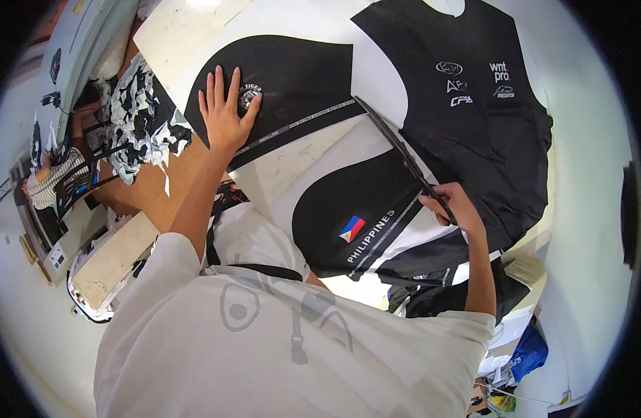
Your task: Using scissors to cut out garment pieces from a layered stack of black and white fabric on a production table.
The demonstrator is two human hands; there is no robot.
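My left hand (224,118) lies flat with its fingers stretched out on a black sleeve-shaped fabric piece (303,73), beside a round white emblem. My right hand (456,207) is closed round the handles of long dark scissors (394,136). The scissors point up and left, their tip near the right end of the sleeve piece's light lettered band. Below the blades lies a second black fabric piece (327,198) with a small flag and white lettering. To the right of the scissors spreads a large black shirt panel (481,146) with several white logos.
White fabric (380,83) shows between the black pieces on a pale table (174,42). Black and white scraps (143,118) are heaped at the left. Another person (59,174) in a striped top is at the far left. A blue bag (529,352) lies at the lower right.
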